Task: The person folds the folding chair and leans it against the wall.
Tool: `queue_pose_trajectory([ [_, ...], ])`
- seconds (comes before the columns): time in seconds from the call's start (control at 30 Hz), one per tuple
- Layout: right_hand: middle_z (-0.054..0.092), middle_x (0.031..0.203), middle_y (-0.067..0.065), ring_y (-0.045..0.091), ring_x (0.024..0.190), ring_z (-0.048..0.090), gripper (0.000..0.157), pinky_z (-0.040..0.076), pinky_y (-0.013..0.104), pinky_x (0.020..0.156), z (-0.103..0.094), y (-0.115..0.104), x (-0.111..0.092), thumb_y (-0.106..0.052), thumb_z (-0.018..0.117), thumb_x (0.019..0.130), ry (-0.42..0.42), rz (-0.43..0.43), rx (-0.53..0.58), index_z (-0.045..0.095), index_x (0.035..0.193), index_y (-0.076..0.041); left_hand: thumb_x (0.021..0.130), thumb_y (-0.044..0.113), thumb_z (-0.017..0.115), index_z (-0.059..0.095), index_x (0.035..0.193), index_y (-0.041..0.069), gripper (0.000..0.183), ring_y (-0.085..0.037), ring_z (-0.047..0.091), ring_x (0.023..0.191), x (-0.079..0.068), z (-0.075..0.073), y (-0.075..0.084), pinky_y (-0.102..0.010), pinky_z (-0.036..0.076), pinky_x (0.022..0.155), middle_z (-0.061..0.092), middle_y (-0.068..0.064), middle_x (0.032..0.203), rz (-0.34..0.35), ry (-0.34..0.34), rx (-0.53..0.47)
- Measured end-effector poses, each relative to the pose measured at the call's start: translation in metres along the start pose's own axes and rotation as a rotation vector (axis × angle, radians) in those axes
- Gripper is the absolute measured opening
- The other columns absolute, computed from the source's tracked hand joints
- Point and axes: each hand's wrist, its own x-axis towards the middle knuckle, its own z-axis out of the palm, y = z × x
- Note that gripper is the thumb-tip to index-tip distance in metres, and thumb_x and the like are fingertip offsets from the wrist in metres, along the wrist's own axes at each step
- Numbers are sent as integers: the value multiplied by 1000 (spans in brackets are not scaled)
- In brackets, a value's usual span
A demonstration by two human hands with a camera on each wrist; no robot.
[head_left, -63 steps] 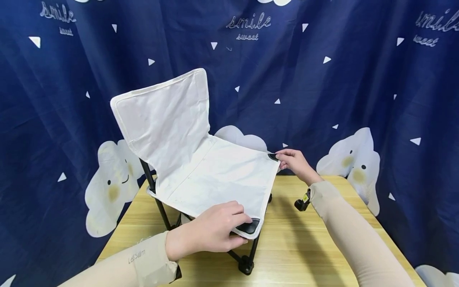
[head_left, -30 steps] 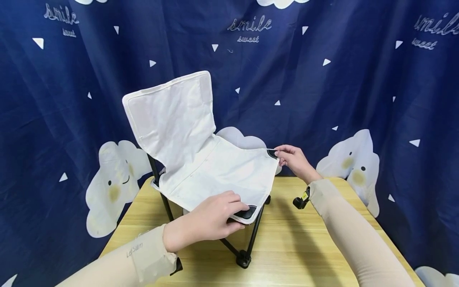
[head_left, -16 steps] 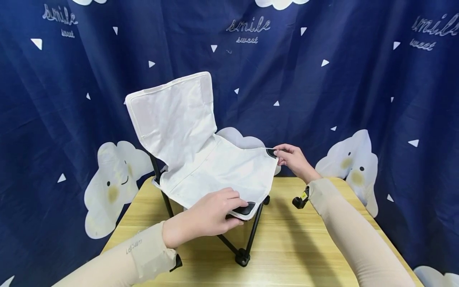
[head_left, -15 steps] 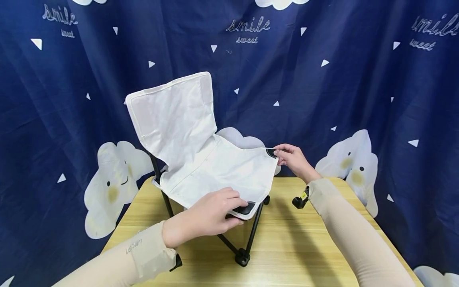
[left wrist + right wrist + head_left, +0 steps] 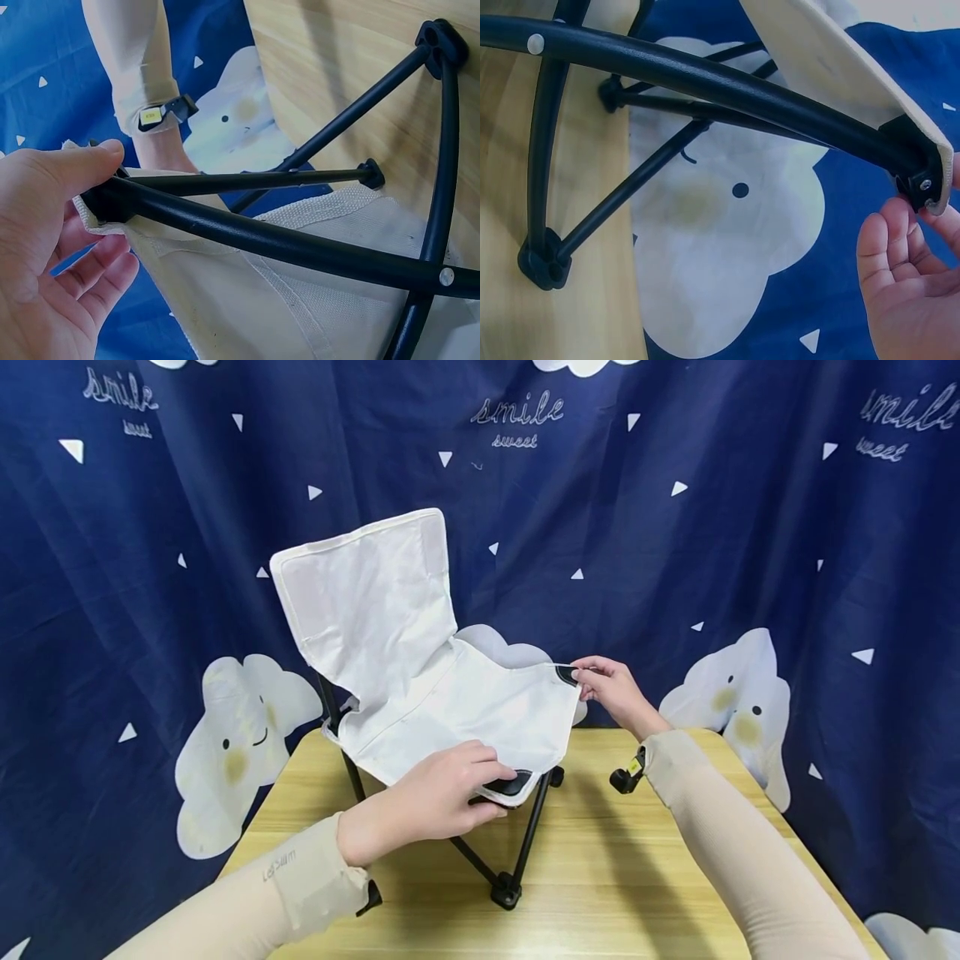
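Observation:
A small folding chair with a white fabric seat and back [image 5: 367,602] and black tube legs [image 5: 531,835] stands on the table, its backrest toward the left. My left hand [image 5: 438,789] grips the near front corner of the seat at its black corner patch [image 5: 512,783], fingers on top and thumb along the edge. In the left wrist view, the left thumb [image 5: 97,161] presses by the black end fitting under that corner. My right hand [image 5: 611,689] pinches the far front corner at the other black patch [image 5: 567,675]. The seat fabric sags between both hands.
The chair stands on a light wooden table [image 5: 637,860]. Behind it hangs a dark blue curtain [image 5: 570,510] printed with clouds and white triangles. A black camera [image 5: 627,775] is strapped at the right wrist, close to the table.
The near front corner has moved away from me with my left hand, closer to the far corner. The backrest has shifted right and looks narrower, and the seat fabric has slackened.

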Motion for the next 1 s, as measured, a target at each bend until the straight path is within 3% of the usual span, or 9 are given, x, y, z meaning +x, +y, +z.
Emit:
queue_pose_trajectory([
  [0.63, 69, 78, -12, 7, 67, 62, 36, 60, 22, 69, 5, -8, 1, -7, 62, 106, 12, -21, 0, 61, 132, 17, 90, 26, 90, 78, 120, 10, 36, -15, 68, 99, 5, -7, -10, -31, 60, 85, 72, 2, 103, 0, -4, 7],
  [1.0, 68, 79, -10, 12, 71, 64, 35, 60, 24, 72, 6, -13, 4, -9, 63, 106, 22, -20, 17, 63, 131, 15, 89, 23, 91, 78, 120, 8, 37, -15, 68, 96, 13, -13, -15, -31, 60, 85, 72, 2, 102, 5, 1, 23],
])
